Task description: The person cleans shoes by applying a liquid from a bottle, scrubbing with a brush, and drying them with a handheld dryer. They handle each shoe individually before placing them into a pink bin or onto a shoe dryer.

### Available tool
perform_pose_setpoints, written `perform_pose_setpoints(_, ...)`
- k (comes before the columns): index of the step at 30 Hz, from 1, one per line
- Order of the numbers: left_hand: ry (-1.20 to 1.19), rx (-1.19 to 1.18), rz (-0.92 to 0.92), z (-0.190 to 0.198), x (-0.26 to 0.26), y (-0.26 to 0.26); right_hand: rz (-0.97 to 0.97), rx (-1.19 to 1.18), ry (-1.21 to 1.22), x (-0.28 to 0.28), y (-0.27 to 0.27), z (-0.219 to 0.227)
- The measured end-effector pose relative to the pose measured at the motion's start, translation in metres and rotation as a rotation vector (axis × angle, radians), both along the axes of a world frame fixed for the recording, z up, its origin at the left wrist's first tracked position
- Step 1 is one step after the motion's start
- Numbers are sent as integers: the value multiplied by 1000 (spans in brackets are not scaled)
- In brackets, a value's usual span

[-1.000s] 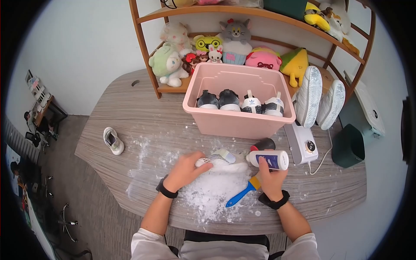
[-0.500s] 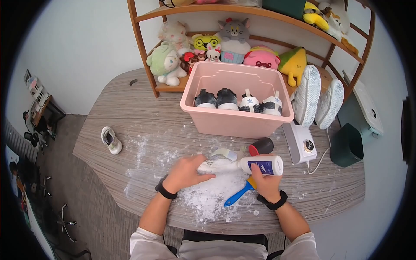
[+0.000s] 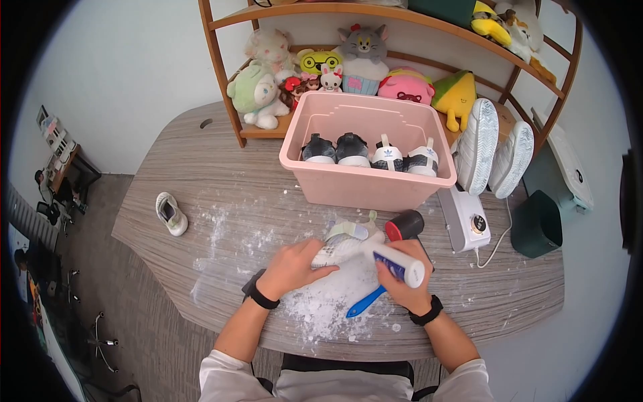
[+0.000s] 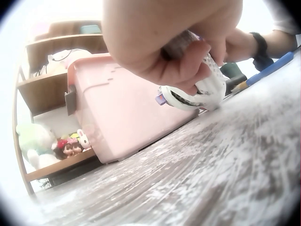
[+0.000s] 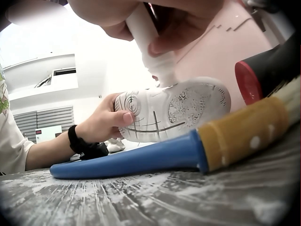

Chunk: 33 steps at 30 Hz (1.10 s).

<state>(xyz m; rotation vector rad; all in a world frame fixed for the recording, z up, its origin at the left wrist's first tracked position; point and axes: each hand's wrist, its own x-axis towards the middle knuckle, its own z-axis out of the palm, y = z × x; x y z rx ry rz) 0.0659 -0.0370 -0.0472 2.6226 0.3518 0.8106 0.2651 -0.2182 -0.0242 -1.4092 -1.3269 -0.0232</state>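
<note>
My left hand grips a small white shoe by one end, its side strap toward the tub. In the right wrist view the shoe's patterned sole faces the camera, with the left thumb against it. My right hand holds a white bottle with a blue label, tilted, its tip at the edge of the sole. A brush with a blue handle lies on the table just below the right hand. White powder covers the table under the shoe.
A pink tub with several shoes stands behind. Right of the hands are a black and red cylinder and a white device bearing upright shoes. Another small shoe sits at the left. Soft toys fill the shelf.
My right hand has brought the bottle left to the shoe and angled its base toward me. The shoe, in my left hand, has turned so that its strap shows more.
</note>
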Motion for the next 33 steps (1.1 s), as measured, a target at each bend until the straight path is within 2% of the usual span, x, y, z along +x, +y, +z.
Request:
perform_pose_setpoints(2, 7, -2, 5, 1, 0, 0, -132, 26, -11, 2, 2, -1)
perform_pose_setpoints(6, 9, -6, -1, 1, 1, -1, -148, 11, -75, -1, 1, 1)
perform_pose_setpoints(8, 4, -5, -1, -1, 1, -1, 42, -4, -120, -7, -1, 1)
perform_pose_setpoints(9, -6, -7, -1, -2, 1, 0, 43, -4, -120, -8, -2, 2)
perform_pose_setpoints(11, -13, -9, -1, -4, 1, 1, 220, -62, 9, -11, -5, 4)
perform_pose_setpoints(12, -15, -8, 1, -5, 1, 1, 225, -69, 67, -10, -4, 1)
perform_pose_setpoints(13, -17, -6, 4, -6, 1, 0, 225, -69, 68, -8, -3, -1)
perform_pose_setpoints(15, -29, -42, -3, -1, 2, -1, 62, -44, 30, -5, 0, -1)
perform_pose_setpoints(17, -44, -76, -7, 4, 2, -3, 36, -51, 51, -1, 0, 0)
perform_pose_setpoints(19, -99, -192, -30, 8, 2, -3, -15, -80, 163, 1, 1, -2)
perform_pose_setpoints(25, -157, -7, -94, 7, 1, -1, 6, -98, 158, -1, 2, -1)
perform_pose_setpoints(33, -144, -11, -34, 5, 2, -3, 121, -111, 163, -4, -5, 0)
